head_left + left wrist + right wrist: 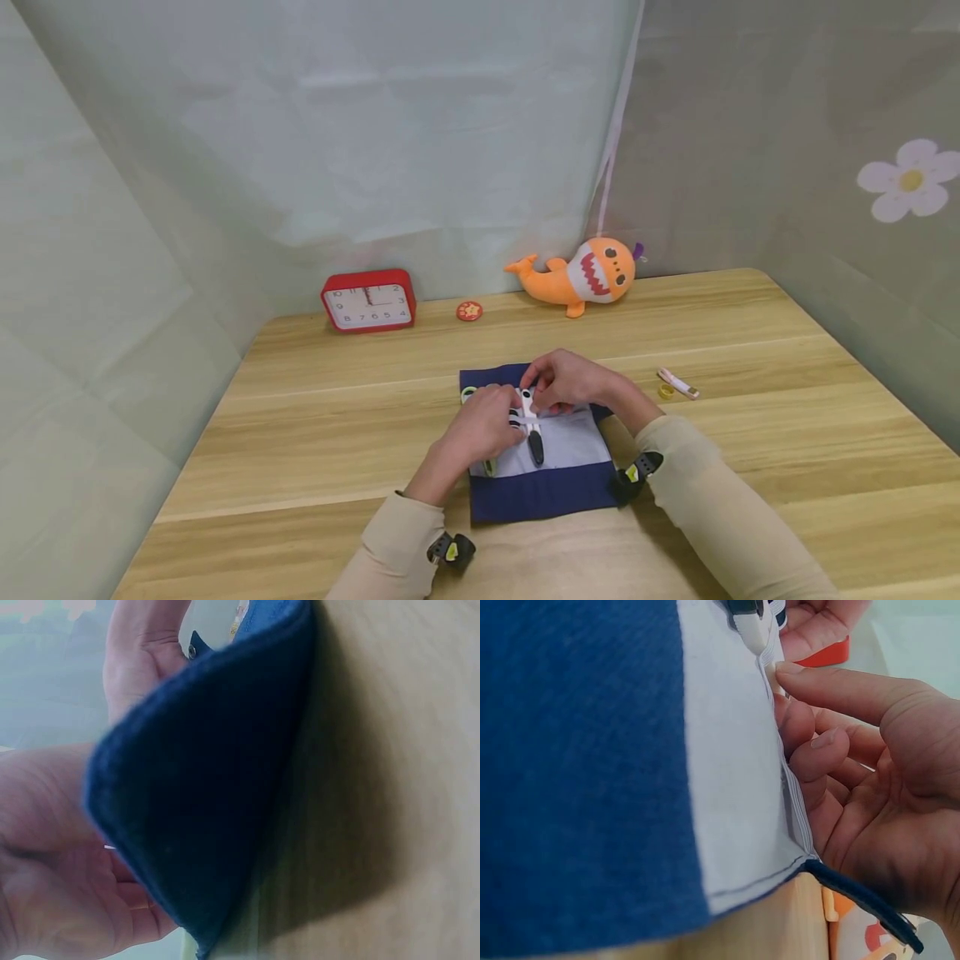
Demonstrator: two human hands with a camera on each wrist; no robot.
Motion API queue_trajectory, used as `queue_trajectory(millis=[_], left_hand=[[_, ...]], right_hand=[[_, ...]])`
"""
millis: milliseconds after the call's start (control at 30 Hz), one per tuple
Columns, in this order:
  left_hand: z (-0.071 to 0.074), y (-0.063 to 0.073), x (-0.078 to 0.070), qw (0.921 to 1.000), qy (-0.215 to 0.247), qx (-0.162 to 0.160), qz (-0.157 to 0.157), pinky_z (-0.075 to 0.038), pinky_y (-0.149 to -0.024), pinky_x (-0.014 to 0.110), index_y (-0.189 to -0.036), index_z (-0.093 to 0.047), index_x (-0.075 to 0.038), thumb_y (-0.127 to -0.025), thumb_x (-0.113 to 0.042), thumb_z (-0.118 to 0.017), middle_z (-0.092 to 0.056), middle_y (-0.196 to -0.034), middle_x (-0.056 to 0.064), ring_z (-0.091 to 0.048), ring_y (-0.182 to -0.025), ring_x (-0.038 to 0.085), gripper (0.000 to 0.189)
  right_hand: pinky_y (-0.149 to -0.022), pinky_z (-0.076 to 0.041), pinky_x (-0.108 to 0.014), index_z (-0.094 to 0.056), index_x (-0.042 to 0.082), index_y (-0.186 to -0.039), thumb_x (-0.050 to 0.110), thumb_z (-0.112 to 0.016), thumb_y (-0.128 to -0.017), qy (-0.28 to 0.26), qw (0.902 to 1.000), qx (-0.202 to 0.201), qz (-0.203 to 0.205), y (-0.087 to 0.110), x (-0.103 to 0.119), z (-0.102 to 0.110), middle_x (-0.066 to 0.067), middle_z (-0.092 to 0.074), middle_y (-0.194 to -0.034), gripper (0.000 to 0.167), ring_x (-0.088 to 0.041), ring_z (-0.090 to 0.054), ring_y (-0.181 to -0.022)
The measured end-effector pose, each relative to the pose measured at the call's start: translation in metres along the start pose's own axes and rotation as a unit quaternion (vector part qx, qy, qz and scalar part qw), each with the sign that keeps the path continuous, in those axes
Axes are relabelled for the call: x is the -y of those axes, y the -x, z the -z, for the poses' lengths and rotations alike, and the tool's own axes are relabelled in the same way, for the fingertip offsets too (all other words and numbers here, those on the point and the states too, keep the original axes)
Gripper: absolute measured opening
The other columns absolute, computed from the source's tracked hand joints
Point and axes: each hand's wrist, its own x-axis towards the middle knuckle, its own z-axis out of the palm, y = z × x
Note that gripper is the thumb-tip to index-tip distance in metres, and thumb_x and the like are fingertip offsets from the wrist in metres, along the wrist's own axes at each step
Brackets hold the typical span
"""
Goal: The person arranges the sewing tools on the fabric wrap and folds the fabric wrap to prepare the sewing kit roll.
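Observation:
A navy cloth tool case (543, 496) with a pale grey lining (573, 442) lies unfolded on the table. Slipped under the white elastic band (529, 420) is a slim white tool with a black end (536, 447). My right hand (567, 381) pinches its white upper part between thumb and fingers. The left hand (482, 422) bends its fingers around the band beside this tool, next to another black-and-white item. A green-handled tool (490, 467) shows partly beneath the left hand. In the left wrist view a raised case corner (202, 750) covers most of the work.
A red clock (369, 302), a round red badge (469, 311) and an orange shark plush (573, 275) stand along the back edge. To the right lie a whitish strip (678, 383) and a small yellow ring (666, 391) on the wooden table (322, 450).

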Motion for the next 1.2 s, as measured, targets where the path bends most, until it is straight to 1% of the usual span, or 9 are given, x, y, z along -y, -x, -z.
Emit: queue_trajectory(millis=[100, 200, 400, 533, 667, 767, 1000, 1100, 1200], left_hand=[[0.000, 0.000, 0.000, 1.0000, 0.000, 0.001, 0.000, -0.052, -0.097, 0.043, -0.117, -0.070, -0.003, -0.089, -0.017, -0.084, -0.069, -0.113, 0.013, -0.059, -0.103, 0.027, 0.034], [-0.001, -0.001, 0.001, 1.0000, 0.000, 0.002, 0.002, -0.052, -0.096, 0.043, -0.118, -0.069, -0.003, -0.089, -0.017, -0.084, -0.069, -0.112, 0.012, -0.059, -0.102, 0.026, 0.035], [0.001, 0.000, 0.000, 1.0000, 0.004, 0.006, 0.002, -0.053, -0.099, 0.044, -0.125, -0.068, -0.002, -0.089, -0.018, -0.083, -0.070, -0.119, 0.013, -0.061, -0.106, 0.027, 0.042], [0.004, 0.003, -0.001, 0.9997, 0.022, 0.010, 0.005, -0.054, -0.098, 0.045, -0.131, -0.066, -0.001, -0.089, -0.016, -0.082, -0.069, -0.124, 0.015, -0.061, -0.107, 0.026, 0.047], [0.008, 0.005, 0.000, 0.9996, 0.029, 0.000, 0.003, -0.055, -0.095, 0.044, -0.131, -0.068, -0.001, -0.090, -0.017, -0.082, -0.069, -0.121, 0.014, -0.061, -0.104, 0.025, 0.046], [0.011, 0.005, 0.000, 0.9995, 0.028, -0.015, -0.003, -0.055, -0.091, 0.043, -0.128, -0.071, -0.002, -0.091, -0.016, -0.081, -0.070, -0.114, 0.013, -0.061, -0.101, 0.024, 0.041], [0.012, 0.004, -0.005, 0.9991, 0.003, -0.036, -0.022, -0.054, -0.086, 0.041, -0.122, -0.078, -0.010, -0.094, -0.021, -0.080, -0.071, -0.111, 0.010, -0.060, -0.102, 0.024, 0.030], [0.010, 0.002, -0.007, 0.9983, -0.007, -0.044, -0.037, -0.052, -0.084, 0.038, -0.119, -0.080, -0.013, -0.094, -0.022, -0.080, -0.069, -0.111, 0.009, -0.059, -0.104, 0.025, 0.027], [0.008, -0.002, -0.009, 0.9971, -0.018, -0.054, -0.050, -0.049, -0.080, 0.036, -0.115, -0.082, -0.014, -0.094, -0.022, -0.080, -0.067, -0.109, 0.009, -0.057, -0.103, 0.024, 0.023]], right_hand=[[-0.051, -0.046, -0.027, -0.070, 0.005, -0.115, 0.001, -0.075, -0.091, 0.003, 1.0000, -0.002, 0.004, 0.000, 0.000, 0.001, -0.003, -0.066, -0.077, 0.024, -0.016, -0.057, -0.058], [-0.052, -0.047, -0.028, -0.071, 0.004, -0.116, 0.005, -0.075, -0.093, 0.007, 0.9997, -0.019, 0.016, 0.003, 0.001, 0.005, -0.004, -0.066, -0.078, 0.024, -0.015, -0.057, -0.057], [-0.055, -0.050, -0.031, -0.072, -0.001, -0.121, 0.013, -0.073, -0.097, 0.002, 0.9944, -0.100, 0.034, 0.022, 0.006, 0.029, -0.017, -0.067, -0.083, 0.027, -0.018, -0.057, -0.058], [-0.058, -0.053, -0.032, -0.070, -0.002, -0.123, 0.017, -0.073, -0.098, -0.007, 0.9891, -0.146, 0.015, 0.040, 0.002, 0.050, -0.021, -0.068, -0.092, 0.031, -0.020, -0.059, -0.062], [-0.061, -0.054, -0.032, -0.068, -0.001, -0.126, 0.020, -0.072, -0.100, -0.006, 0.9830, -0.183, -0.012, 0.061, -0.015, 0.069, -0.021, -0.067, -0.096, 0.034, -0.021, -0.060, -0.067], [-0.061, -0.054, -0.034, -0.067, -0.002, -0.126, 0.021, -0.072, -0.101, 0.000, 0.9764, -0.215, -0.022, 0.081, -0.034, 0.081, -0.020, -0.067, -0.094, 0.035, -0.022, -0.060, -0.066], [-0.058, -0.052, -0.030, -0.066, -0.006, -0.126, 0.018, -0.068, -0.103, 0.016, 0.9588, -0.279, -0.048, 0.126, -0.078, 0.099, -0.013, -0.065, -0.094, 0.033, -0.012, -0.057, -0.064], [-0.057, -0.051, -0.030, -0.066, -0.009, -0.124, 0.016, -0.068, -0.102, 0.025, 0.9567, -0.284, -0.059, 0.136, -0.089, 0.102, -0.010, -0.065, -0.093, 0.033, -0.010, -0.057, -0.063], [-0.058, -0.051, -0.029, -0.067, -0.011, -0.121, 0.013, -0.069, -0.101, 0.038, 0.9596, -0.271, -0.066, 0.141, -0.095, 0.103, -0.007, -0.067, -0.089, 0.031, -0.010, -0.058, -0.065]])
